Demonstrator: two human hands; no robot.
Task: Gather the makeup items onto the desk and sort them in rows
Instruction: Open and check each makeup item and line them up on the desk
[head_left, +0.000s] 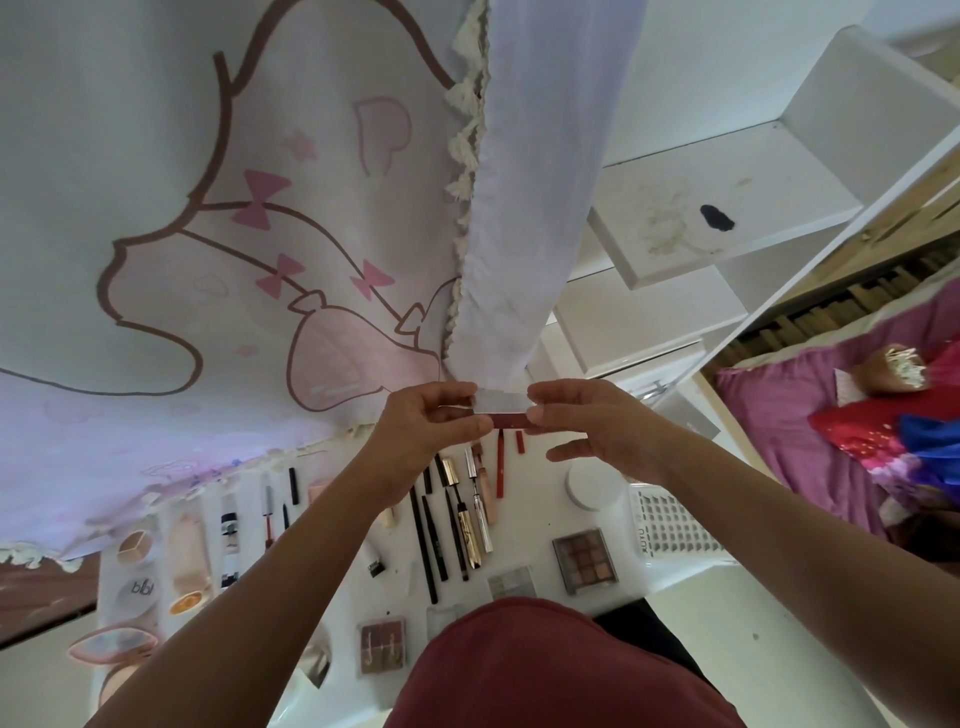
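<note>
Both my hands are raised above the white desk (530, 525) and hold one small item between them: a silver-and-dark-red lip product (503, 409). My left hand (431, 431) pinches its left end. My right hand (592, 426) pinches its right end with thumb and fingers. Below, makeup lies in rows on the desk: dark pencils and gold and silver tubes (457, 525), a red pencil (500, 462), an eyeshadow palette (586, 558), a small pink palette (383, 647) and compacts and tubes (187, 561) on the left.
A white round jar (595, 486) and a white perforated basket (675, 527) sit at the desk's right. A pale curtain with pink bows (234, 234) hangs behind the desk. White stair-like shelves (727, 218) and a pink-purple bed (841, 415) are on the right.
</note>
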